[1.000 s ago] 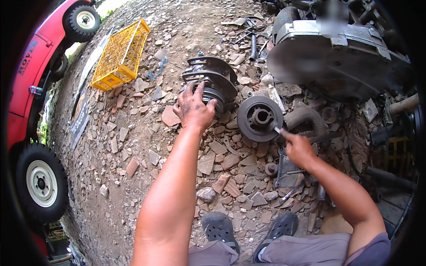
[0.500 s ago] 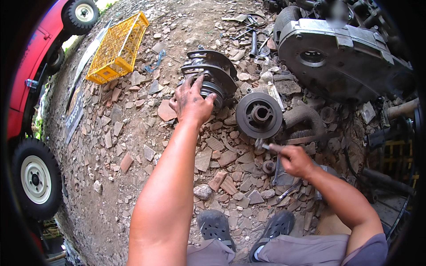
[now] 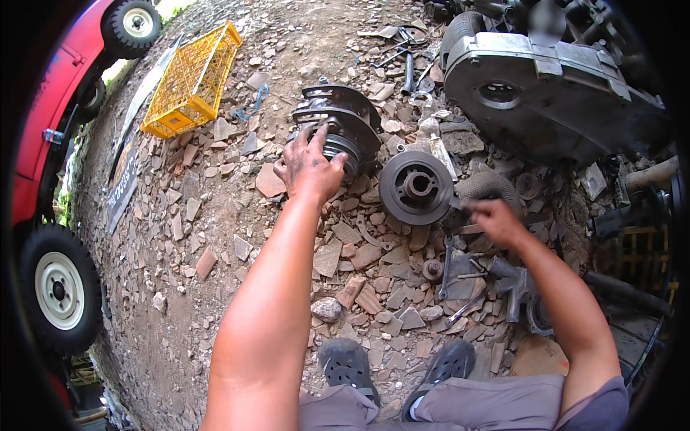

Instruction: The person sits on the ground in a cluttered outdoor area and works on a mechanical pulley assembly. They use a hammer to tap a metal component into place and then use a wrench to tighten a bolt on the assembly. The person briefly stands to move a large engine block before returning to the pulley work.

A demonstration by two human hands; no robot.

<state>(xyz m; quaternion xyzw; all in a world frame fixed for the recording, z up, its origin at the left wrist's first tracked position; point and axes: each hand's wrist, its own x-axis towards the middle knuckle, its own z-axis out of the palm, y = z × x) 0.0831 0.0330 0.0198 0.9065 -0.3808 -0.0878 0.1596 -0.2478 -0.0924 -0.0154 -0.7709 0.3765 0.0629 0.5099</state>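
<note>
A dark metal shaft with thick lobed plates and a ribbed round lower end point(image 3: 357, 123) sits ahead of the person on the rubble, partly hidden under the left hand point(image 3: 310, 169). That hand's fingers are spread over the ribbed end; whether they grip it or only rest there, I cannot tell. Just to the right lies a grey metal pulley wheel with a hollow hub point(image 3: 419, 200), face up and separate from the shaft. The right hand, well apart from the left, is closed around a short tool with a blurred metal end point(image 3: 462, 205), held at the wheel's right rim; contact is unclear. The right hand point(image 3: 497, 221) also blurs.

The work looks under way rather than finished: wheel and shaft are already two loose pieces, while how much remains on either cannot be read from their surfaces.

Nearer the feet are a long grey spanner point(image 3: 445, 269) and a small round metal piece point(image 3: 432, 269). Beyond the wheel stands a large grey metal housing with a round hole point(image 3: 535, 86); far left, a yellow plastic lattice crate point(image 3: 188, 80)
</note>
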